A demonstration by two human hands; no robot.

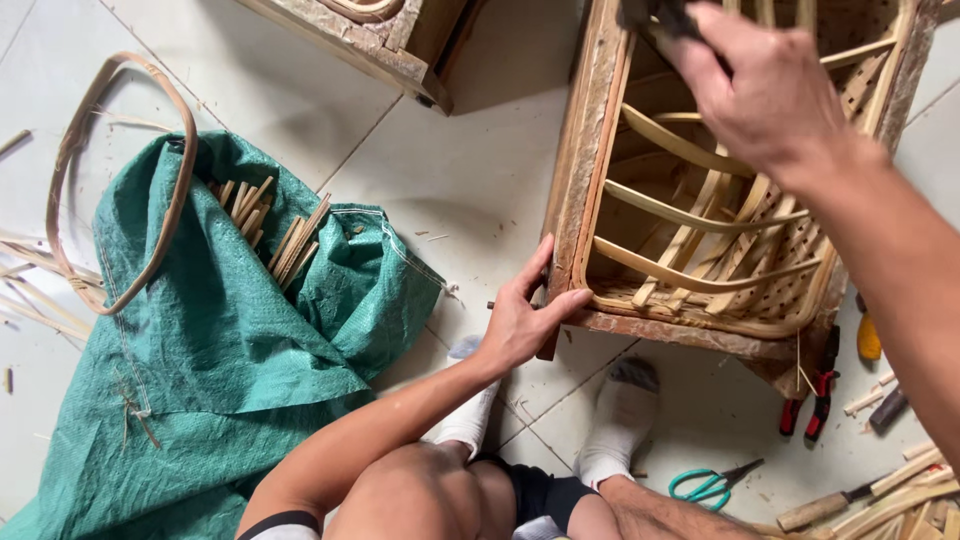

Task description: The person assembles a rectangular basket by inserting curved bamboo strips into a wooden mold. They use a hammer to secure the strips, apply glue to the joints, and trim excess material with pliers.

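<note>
Sitting low: knees bare, feet in white socks (622, 420) flat on pale floor tiles (450, 170).
Beside the feet: green-handled scissors (710, 486), red-handled pliers (812, 400), loose bamboo offcuts (900, 485) at the right edge.
Left hand (522, 318): open, fingers spread, thumb and fingertips pressed against the near corner of the wooden frame (580, 150); nothing clasped.
Basket (720, 230): half woven from bamboo strips, seated inside the wooden frame, straight ahead of the feet, curved ribs arching across its open middle.
Right hand (765, 90): raised over the far side of the basket, closed around a dark tool (655, 15) at the top edge; tool mostly out of view, kind not clear.
Left side: green woven sack (200, 360) spread on the tiles, bundle of short sticks (275, 230) in its mouth, bent cane hoop (120, 180) resting across its top.
Farthest: corner of a second wooden frame (380, 40).
</note>
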